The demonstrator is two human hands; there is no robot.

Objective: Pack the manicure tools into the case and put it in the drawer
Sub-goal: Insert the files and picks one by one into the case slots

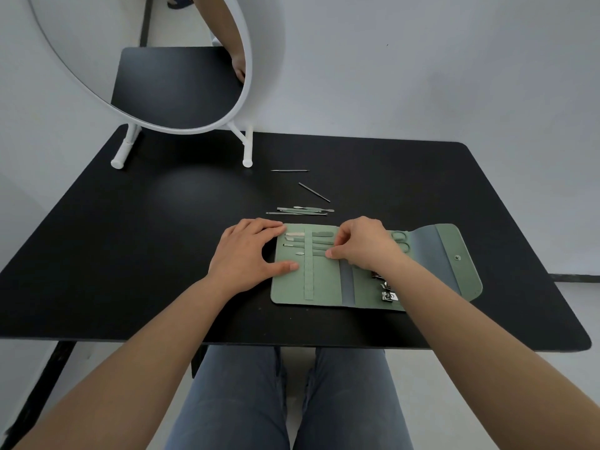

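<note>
A green manicure case (pixel 308 287) lies open on the black table (pixel 130 254), flap with a snap to the right. Three slim tools sit under its vertical strap (pixel 308 274). My left hand (pixel 246 251) rests flat on the case's left edge, thumb on the leather. My right hand (pixel 363 245) pinches the end of a slim green tool (pixel 319 253) tucked under the strap. Scissors (pixel 401 240) and nail clippers (pixel 388 295) sit in the right panel, partly hidden by my right arm. Several loose slim tools (pixel 300 211) lie just behind the case, with two thin sticks (pixel 314 192) farther back.
A round white-framed mirror (pixel 181 92) on a stand occupies the table's back left. A white wall stands behind the table. My knees show below the front edge. No drawer is in view.
</note>
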